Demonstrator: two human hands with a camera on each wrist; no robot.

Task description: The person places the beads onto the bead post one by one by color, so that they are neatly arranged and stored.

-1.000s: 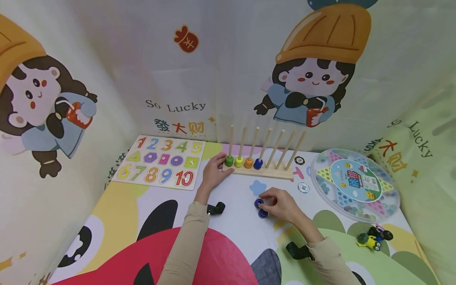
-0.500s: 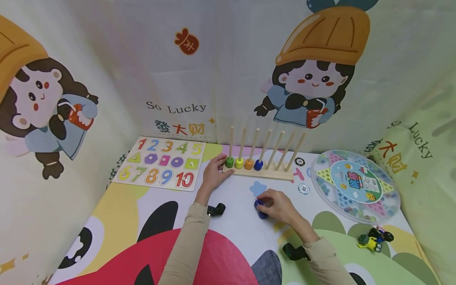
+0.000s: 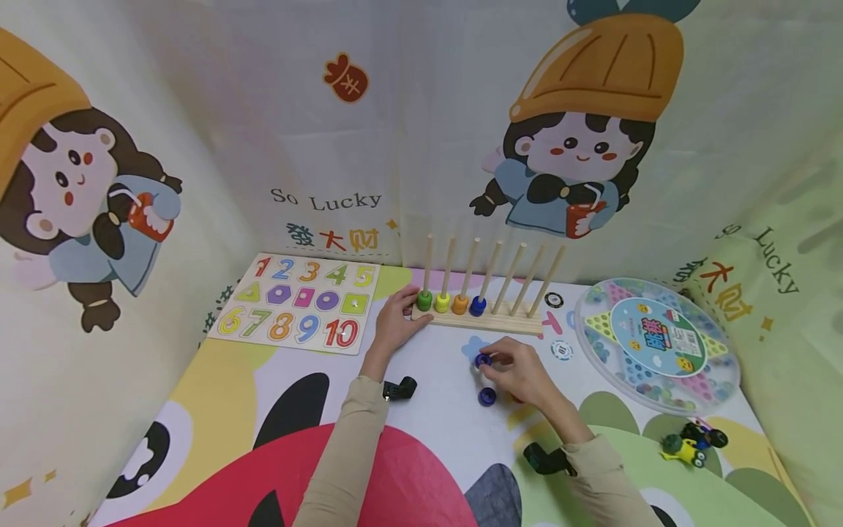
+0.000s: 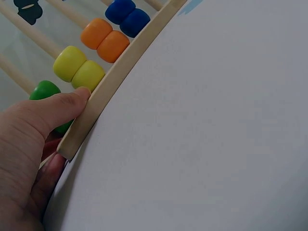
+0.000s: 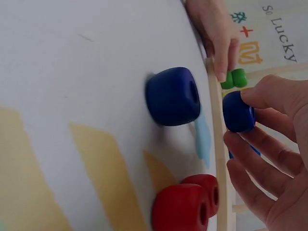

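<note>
My left hand [image 3: 396, 319] grips the left end of a wooden peg stand [image 3: 507, 322], with its thumb on the front edge in the left wrist view. Green beads [image 3: 424, 300], yellow beads [image 4: 79, 69], orange beads [image 4: 105, 40] and blue beads [image 4: 127, 18] sit on separate pegs; three pegs to the right are bare. My right hand [image 3: 520, 369] pinches a loose blue bead [image 5: 238, 111] between thumb and fingers, just above the table in front of the stand. Another blue bead [image 5: 173, 96] lies on the table. Two red beads [image 5: 180, 207] lie nearby, mostly hidden by the hand in the head view.
A number puzzle board [image 3: 293, 301] lies left of the stand. To the right are a round clear game case [image 3: 658, 344] with marbles, and small toy figures [image 3: 691, 443] nearer the edge. A printed curtain [image 3: 421, 146] hangs close behind the stand.
My right hand has picked up one blue bead and carried it slightly forward, away from the other blue bead. The left hand keeps its place on the stand.
</note>
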